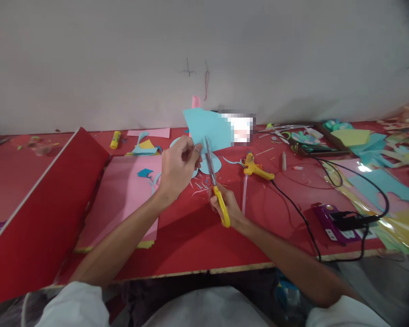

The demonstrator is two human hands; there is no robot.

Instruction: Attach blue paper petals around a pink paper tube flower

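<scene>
My left hand [179, 170] pinches the lower left edge of a light blue sheet of paper [209, 127], which is raised above the table. In my right hand [226, 202] is a pair of scissors [211, 168] with yellow handles, blades pointing up at the paper's lower edge. The blades look nearly closed, and whether they bite into the paper I cannot tell. Below the sheet lies a rounded light blue paper cutout [209, 164], partly hidden by the scissors. Thin paper scraps [199, 186] are scattered under my hands.
A yellow glue gun [257, 170] with a black cord lies right of my hands. Left are stacked pink sheets [122, 195], a glue stick [115, 140] and an upright red board [51, 213]. A purple power strip [336, 222], a tool tray [318, 145] and coloured paper [378, 181] are farther right.
</scene>
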